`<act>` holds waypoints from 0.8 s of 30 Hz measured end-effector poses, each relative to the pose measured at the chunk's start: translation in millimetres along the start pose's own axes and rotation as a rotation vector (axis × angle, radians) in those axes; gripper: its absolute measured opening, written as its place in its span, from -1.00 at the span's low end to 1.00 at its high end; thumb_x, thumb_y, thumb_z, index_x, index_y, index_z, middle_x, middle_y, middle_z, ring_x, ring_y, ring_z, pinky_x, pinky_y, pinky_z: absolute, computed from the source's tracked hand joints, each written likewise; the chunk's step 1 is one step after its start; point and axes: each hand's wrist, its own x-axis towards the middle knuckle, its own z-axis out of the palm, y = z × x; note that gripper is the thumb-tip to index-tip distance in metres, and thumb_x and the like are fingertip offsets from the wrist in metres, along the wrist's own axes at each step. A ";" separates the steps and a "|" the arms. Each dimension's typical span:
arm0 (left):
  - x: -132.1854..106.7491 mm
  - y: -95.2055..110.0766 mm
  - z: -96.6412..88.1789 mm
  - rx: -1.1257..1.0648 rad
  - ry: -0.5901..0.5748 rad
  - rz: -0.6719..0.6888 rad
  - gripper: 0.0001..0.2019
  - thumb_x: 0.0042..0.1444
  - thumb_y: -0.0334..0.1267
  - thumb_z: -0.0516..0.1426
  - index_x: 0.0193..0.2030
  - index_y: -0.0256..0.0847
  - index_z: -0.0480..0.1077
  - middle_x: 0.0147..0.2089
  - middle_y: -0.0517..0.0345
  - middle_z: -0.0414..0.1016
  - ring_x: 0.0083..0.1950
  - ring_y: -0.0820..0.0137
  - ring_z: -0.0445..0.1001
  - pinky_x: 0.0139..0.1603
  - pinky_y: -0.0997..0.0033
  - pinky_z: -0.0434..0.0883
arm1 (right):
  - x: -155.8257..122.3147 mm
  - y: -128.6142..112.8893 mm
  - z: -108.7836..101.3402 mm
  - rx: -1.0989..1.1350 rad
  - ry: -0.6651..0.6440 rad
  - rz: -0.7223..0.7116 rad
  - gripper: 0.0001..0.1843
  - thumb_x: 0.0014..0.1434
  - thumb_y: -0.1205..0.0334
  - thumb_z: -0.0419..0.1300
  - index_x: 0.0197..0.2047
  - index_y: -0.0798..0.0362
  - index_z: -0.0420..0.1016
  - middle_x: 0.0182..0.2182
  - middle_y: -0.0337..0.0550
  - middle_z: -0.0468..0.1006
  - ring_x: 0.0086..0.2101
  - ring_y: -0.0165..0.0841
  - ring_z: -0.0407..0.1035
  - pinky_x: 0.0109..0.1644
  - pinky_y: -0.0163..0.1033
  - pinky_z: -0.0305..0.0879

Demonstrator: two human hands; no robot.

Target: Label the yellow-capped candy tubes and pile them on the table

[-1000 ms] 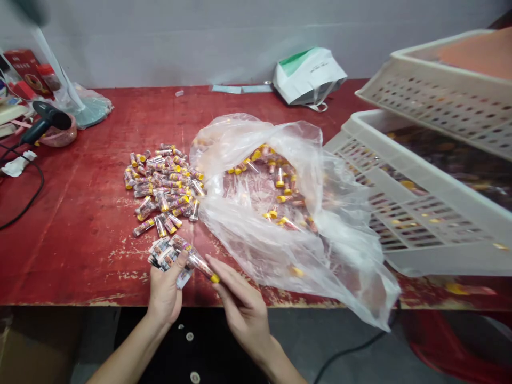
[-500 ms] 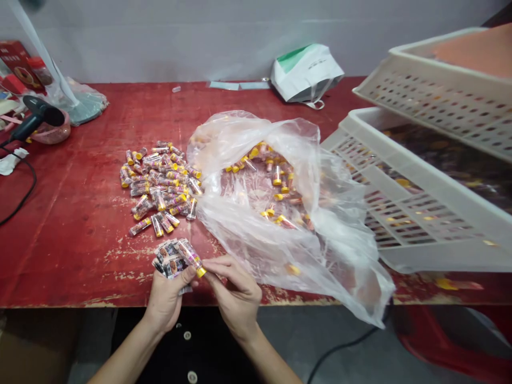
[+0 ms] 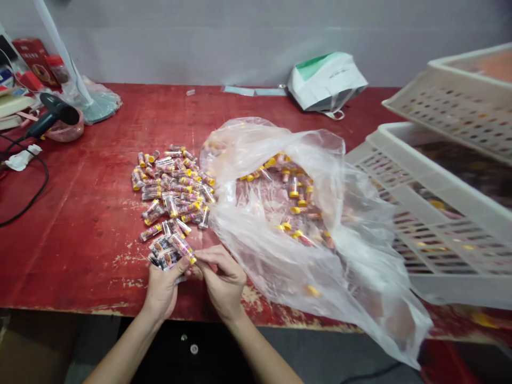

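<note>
My left hand (image 3: pixel 162 292) is closed around a small stack of printed paper labels (image 3: pixel 163 255). Its thumb presses a small clear tube with a yellow cap (image 3: pixel 183 248) on top of them. At the capped end of that tube, the fingers of my right hand (image 3: pixel 224 280) are pinched together; their tips are partly hidden. Just beyond both hands lies a loose pile of similar yellow-capped tubes (image 3: pixel 176 184). To the right, a crumpled clear plastic bag (image 3: pixel 276 274) gapes open, with more capped tubes inside.
Two white plastic baskets (image 3: pixel 436 136) are stacked at the right, the lower one holding tubes. A white and green bag (image 3: pixel 326 82) rests by the wall. At the left are a black hair dryer (image 3: pixel 56 109), a pink bowl (image 3: pixel 72 132) and a lamp base (image 3: pixel 100 106) on the red table (image 3: pixel 88 213).
The view has turned slightly left, so table items appear farther right. Both hands, still together at the tube, have shifted left and nearer the pile.
</note>
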 end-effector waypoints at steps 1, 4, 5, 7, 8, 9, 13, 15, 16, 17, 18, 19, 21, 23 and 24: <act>5.4 1.7 -0.8 -0.007 0.009 0.012 -0.60 -0.33 -0.31 0.46 -0.31 -0.27 0.47 -0.38 0.22 0.53 -0.45 0.55 0.41 -0.49 0.57 0.39 | 4.1 3.4 4.6 0.008 -0.003 0.003 -0.72 0.11 0.51 0.30 -0.23 -0.09 0.66 -0.36 -0.19 0.61 -0.33 -0.33 0.48 -0.24 -0.21 0.42; 23.1 7.2 -2.3 -0.034 0.010 0.048 -0.59 -0.30 -0.32 0.46 -0.26 -0.26 0.48 -0.31 0.19 0.55 -0.40 0.54 0.43 -0.46 0.57 0.40 | 17.5 14.4 17.8 0.011 -0.015 0.005 -0.77 0.12 0.48 0.29 -0.27 -0.07 0.66 -0.38 -0.19 0.60 -0.33 -0.33 0.48 -0.23 -0.20 0.41; 29.0 9.0 -2.4 -0.042 0.002 0.060 -0.59 -0.29 -0.32 0.45 -0.25 -0.26 0.48 -0.30 0.19 0.55 -0.40 0.54 0.43 -0.45 0.57 0.40 | 21.9 18.1 21.5 0.009 -0.015 0.004 -0.79 0.13 0.47 0.29 -0.28 -0.06 0.65 -0.38 -0.19 0.60 -0.32 -0.33 0.48 -0.22 -0.20 0.41; 40.7 12.1 -1.8 -0.052 -0.012 0.084 -0.59 -0.29 -0.32 0.45 -0.24 -0.26 0.49 -0.31 0.20 0.55 -0.40 0.54 0.43 -0.45 0.57 0.40 | 30.1 25.3 28.1 0.009 -0.014 0.000 -0.82 0.13 0.44 0.29 -0.30 -0.05 0.65 -0.38 -0.19 0.60 -0.33 -0.33 0.47 -0.22 -0.20 0.40; 46.2 13.5 -1.0 -0.059 -0.017 0.097 -0.59 -0.29 -0.33 0.45 -0.24 -0.25 0.49 -0.32 0.22 0.55 -0.41 0.54 0.43 -0.45 0.58 0.39 | 34.0 28.5 31.1 0.013 -0.013 -0.001 -0.83 0.13 0.43 0.29 -0.30 -0.04 0.65 -0.39 -0.19 0.59 -0.33 -0.33 0.47 -0.23 -0.20 0.40; 51.5 14.9 0.0 -0.069 -0.021 0.112 -0.58 -0.29 -0.33 0.45 -0.23 -0.24 0.48 -0.32 0.23 0.54 -0.42 0.55 0.43 -0.46 0.58 0.39 | 37.9 31.5 34.3 0.018 -0.014 -0.003 -0.84 0.14 0.42 0.29 -0.31 -0.04 0.65 -0.39 -0.19 0.59 -0.34 -0.34 0.47 -0.24 -0.21 0.40; 66.0 22.2 4.9 -0.099 -0.051 0.137 -0.61 -0.28 -0.33 0.45 -0.26 -0.25 0.47 -0.35 0.24 0.54 -0.43 0.54 0.46 -0.44 0.59 0.40 | 55.6 39.2 47.9 -0.032 -0.007 -0.061 -0.87 0.17 0.38 0.26 -0.31 -0.01 0.64 -0.39 -0.17 0.59 -0.33 -0.32 0.47 -0.22 -0.19 0.40; 66.5 28.1 5.4 -0.124 -0.059 0.129 -0.63 -0.22 -0.31 0.43 -0.23 -0.24 0.48 -0.30 0.19 0.57 -0.37 0.49 0.52 -0.39 0.56 0.45 | 68.3 40.8 47.8 -0.112 0.011 -0.130 -0.86 0.19 0.35 0.23 -0.28 -0.02 0.63 -0.36 -0.15 0.60 -0.28 -0.31 0.47 -0.14 -0.16 0.40; 65.1 31.5 4.4 -0.143 -0.057 0.124 -0.65 -0.17 -0.29 0.41 -0.20 -0.23 0.49 -0.26 0.15 0.59 -0.32 0.45 0.55 -0.34 0.53 0.48 | 76.2 41.6 42.2 -0.161 0.008 -0.166 -0.86 0.20 0.34 0.23 -0.24 -0.03 0.63 -0.32 -0.14 0.61 -0.24 -0.30 0.48 -0.09 -0.15 0.39; 63.1 34.8 2.2 -0.158 -0.044 0.113 -0.68 -0.11 -0.28 0.38 -0.18 -0.22 0.49 -0.25 0.12 0.60 -0.29 0.41 0.57 -0.31 0.50 0.51 | 85.2 42.2 31.6 -0.234 -0.003 -0.196 -0.84 0.20 0.33 0.22 -0.19 -0.03 0.62 -0.26 -0.13 0.62 -0.19 -0.29 0.47 -0.05 -0.14 0.38; 61.0 37.7 -1.2 -0.159 -0.020 0.105 -0.72 -0.05 -0.28 0.35 -0.16 -0.23 0.50 -0.25 0.09 0.61 -0.27 0.39 0.58 -0.28 0.47 0.53 | 95.1 42.6 15.3 -0.364 -0.023 -0.205 -0.80 0.21 0.33 0.21 -0.12 -0.04 0.60 -0.18 -0.11 0.61 -0.13 -0.29 0.46 -0.01 -0.14 0.37; 59.0 39.9 -5.6 -0.142 -0.007 0.099 -0.76 0.01 -0.33 0.31 -0.14 -0.23 0.50 -0.23 0.07 0.61 -0.25 0.38 0.59 -0.24 0.45 0.54 | 105.5 42.2 -6.6 -0.540 -0.040 -0.187 -0.75 0.23 0.34 0.17 -0.05 -0.03 0.56 -0.11 -0.08 0.59 -0.08 -0.28 0.44 0.02 -0.15 0.36; 55.0 41.2 -15.1 -0.082 0.021 0.084 -0.75 0.04 -0.45 0.25 -0.10 -0.23 0.51 -0.23 0.07 0.62 -0.27 0.38 0.59 -0.25 0.46 0.56 | 126.3 38.4 -62.3 -0.970 -0.034 -0.085 -0.65 0.26 0.42 0.04 0.05 0.03 0.49 -0.03 0.01 0.54 -0.03 -0.25 0.39 0.06 -0.10 0.33; 47.8 37.7 -21.3 -0.059 0.034 0.023 -0.74 0.04 -0.52 0.22 -0.11 -0.24 0.51 -0.27 0.07 0.62 -0.31 0.38 0.59 -0.27 0.45 0.57 | 145.8 33.0 -120.8 -1.218 0.001 0.043 -0.57 0.21 0.52 -0.05 0.06 0.16 0.47 -0.07 0.14 0.52 -0.02 -0.17 0.35 0.09 0.02 0.25; 42.6 34.4 -21.9 -0.056 0.035 -0.009 -0.73 0.04 -0.55 0.21 -0.12 -0.25 0.52 -0.28 0.07 0.62 -0.32 0.38 0.59 -0.28 0.45 0.57 | 154.9 31.5 -146.0 -1.285 -0.021 0.094 -0.57 0.18 0.54 -0.05 0.04 0.21 0.47 -0.08 0.20 0.51 -0.02 -0.14 0.33 0.09 0.04 0.23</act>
